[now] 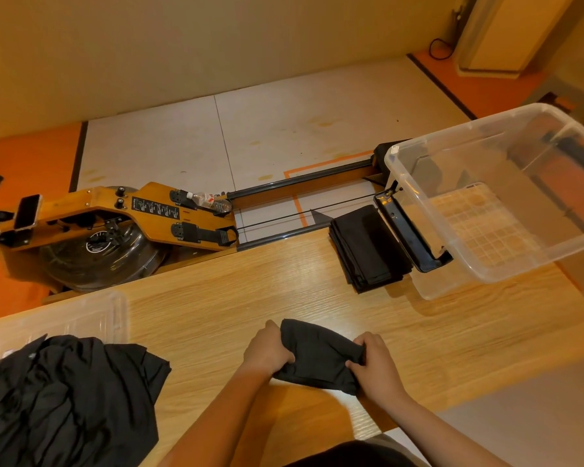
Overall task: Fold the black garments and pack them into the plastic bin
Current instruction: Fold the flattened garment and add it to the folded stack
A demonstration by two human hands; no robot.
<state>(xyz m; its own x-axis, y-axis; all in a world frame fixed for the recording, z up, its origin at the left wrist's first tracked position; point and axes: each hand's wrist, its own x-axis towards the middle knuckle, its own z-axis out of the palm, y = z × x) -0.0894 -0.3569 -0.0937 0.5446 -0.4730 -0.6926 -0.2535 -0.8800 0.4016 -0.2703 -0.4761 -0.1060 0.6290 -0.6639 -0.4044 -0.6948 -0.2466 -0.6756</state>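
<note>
Garment point(317, 355) of black cloth lay bunched at the desk's point(250, 291) near edge, your left hand point(267, 348) and right hand point(376, 362) each gripping one end.

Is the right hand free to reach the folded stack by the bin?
Probably not yet: right hand and left hand both grip a black garment; the table between looks unobstructed.

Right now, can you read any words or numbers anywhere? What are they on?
Nothing reads clearly enough to quote.
Rower label: white print, too small.
Tank sticker: blurred.
Bottle label: red mark, unreadable.
Bin sticker: too small.
</note>
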